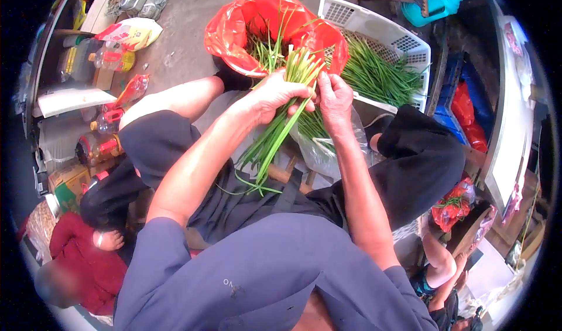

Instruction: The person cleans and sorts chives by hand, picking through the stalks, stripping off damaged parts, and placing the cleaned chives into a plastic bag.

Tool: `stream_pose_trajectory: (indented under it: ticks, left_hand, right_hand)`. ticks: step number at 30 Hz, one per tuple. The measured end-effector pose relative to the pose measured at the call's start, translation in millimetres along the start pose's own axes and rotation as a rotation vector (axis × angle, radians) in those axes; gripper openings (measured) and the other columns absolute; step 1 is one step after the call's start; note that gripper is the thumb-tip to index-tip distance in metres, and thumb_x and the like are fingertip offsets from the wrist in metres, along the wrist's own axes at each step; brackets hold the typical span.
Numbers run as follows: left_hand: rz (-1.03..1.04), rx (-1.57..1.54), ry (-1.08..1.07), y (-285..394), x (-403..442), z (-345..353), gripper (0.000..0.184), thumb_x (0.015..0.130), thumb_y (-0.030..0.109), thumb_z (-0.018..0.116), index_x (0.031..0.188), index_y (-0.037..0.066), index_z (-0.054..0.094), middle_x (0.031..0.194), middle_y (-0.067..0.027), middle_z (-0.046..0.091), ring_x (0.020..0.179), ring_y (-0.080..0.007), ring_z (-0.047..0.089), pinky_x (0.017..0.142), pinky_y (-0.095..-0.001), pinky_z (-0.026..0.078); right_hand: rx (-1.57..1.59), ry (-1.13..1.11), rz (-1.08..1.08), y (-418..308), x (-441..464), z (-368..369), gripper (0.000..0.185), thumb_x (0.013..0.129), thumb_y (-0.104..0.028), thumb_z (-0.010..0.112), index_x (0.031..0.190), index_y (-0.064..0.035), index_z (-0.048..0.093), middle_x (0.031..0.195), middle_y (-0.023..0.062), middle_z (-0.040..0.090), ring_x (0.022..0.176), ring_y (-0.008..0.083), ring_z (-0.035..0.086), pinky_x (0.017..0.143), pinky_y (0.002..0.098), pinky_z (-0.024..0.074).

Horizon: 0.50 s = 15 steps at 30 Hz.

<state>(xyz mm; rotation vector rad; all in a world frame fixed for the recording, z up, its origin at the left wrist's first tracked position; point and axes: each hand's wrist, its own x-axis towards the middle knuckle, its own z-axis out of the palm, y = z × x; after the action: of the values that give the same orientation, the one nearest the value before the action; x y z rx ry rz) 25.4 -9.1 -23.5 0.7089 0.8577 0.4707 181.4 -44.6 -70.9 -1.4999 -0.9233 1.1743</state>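
Note:
My left hand point(275, 96) is wrapped round a bunch of long green stalks point(272, 146), with the pale ends up and the leafy ends hanging over my lap. Close by on the right, my right hand point(335, 99) has its thumb and fingers pinched together beside the pale ends; what it holds, if anything, is too small to name. Just beyond both hands stands a container lined with a red plastic bag point(225, 35), with loose stalks inside. Behind my right hand, a white basket point(374, 23) holds more green stalks. A clear plastic bag point(319, 155) with stalks lies below my hands.
Bottles point(108, 57) and packets line the left side. A teal jug point(433, 6) stands at the back right, near a blue crate point(448, 111). A person in a red top point(88, 260) is at the lower left; another person's bare leg point(439, 258) shows at the lower right.

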Motion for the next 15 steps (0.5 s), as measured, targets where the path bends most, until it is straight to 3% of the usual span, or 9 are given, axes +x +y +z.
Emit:
stream_pose_trajectory:
  ticks: [4,6,10,12,14,15]
  left_hand:
    - [0.007,-0.037,0.014,9.5,-5.5,-1.8,0.025,0.082,0.009,0.064,0.105,0.001,0.057,0.084,-0.0091,0.067,0.061,-0.0099,0.062,0.04,-0.017,0.039]
    - [0.037,-0.014,0.054,26.1,-13.1,-10.6,0.019,0.083,0.011,0.065,0.098,0.0,0.061,0.081,-0.0083,0.067,0.054,-0.008,0.056,0.045,-0.0177,0.041]
    - [0.29,-0.059,0.165,76.4,-44.5,-30.2,0.02,0.085,0.014,0.064,0.097,-0.002,0.062,0.077,-0.0065,0.066,0.054,-0.0058,0.052,0.048,-0.0164,0.039]
    - [0.316,-0.193,0.292,93.1,-69.5,-41.6,0.024,0.088,0.017,0.06,0.104,-0.001,0.06,0.08,-0.0061,0.065,0.054,-0.0047,0.049,0.05,-0.0159,0.039]
    - [0.375,-0.285,0.275,107.9,-88.2,-52.8,0.024,0.089,0.016,0.059,0.106,-0.001,0.059,0.08,-0.0058,0.064,0.052,-0.0054,0.047,0.05,-0.0159,0.039]
    - [0.415,-0.279,0.29,110.8,-93.6,-58.8,0.023,0.089,0.016,0.059,0.106,-0.001,0.059,0.08,-0.0059,0.064,0.052,-0.0057,0.047,0.049,-0.0163,0.039]
  right_hand:
    - [0.02,0.086,-0.002,4.0,5.4,-0.8,0.026,0.093,-0.022,0.057,0.08,0.0001,0.062,0.067,0.0029,0.061,0.056,0.0076,0.053,0.052,0.0255,0.044]
    - [0.031,0.077,0.047,-6.0,2.0,-1.0,0.026,0.093,-0.022,0.056,0.081,0.0002,0.062,0.067,0.0032,0.061,0.056,0.0079,0.054,0.053,0.0258,0.0452]
    - [-0.02,-0.03,0.048,-0.9,8.7,9.7,0.019,0.094,-0.016,0.057,0.089,0.0009,0.062,0.077,0.0043,0.064,0.058,0.0053,0.053,0.054,0.021,0.0442]
    - [-0.057,-0.055,0.052,-1.6,16.9,19.2,0.016,0.092,-0.015,0.058,0.091,0.0009,0.063,0.078,0.0042,0.064,0.061,0.0073,0.056,0.057,0.0228,0.0459]
    - [-0.231,-0.045,-0.159,-22.0,20.7,35.7,0.016,0.087,-0.014,0.061,0.089,0.0006,0.066,0.071,0.0052,0.063,0.061,0.0106,0.057,0.057,0.0274,0.0468]
    - [-0.257,-0.094,-0.183,-20.1,30.6,43.0,0.017,0.085,-0.015,0.062,0.087,0.0009,0.065,0.075,0.0117,0.064,0.07,0.0198,0.062,0.064,0.0343,0.0491]
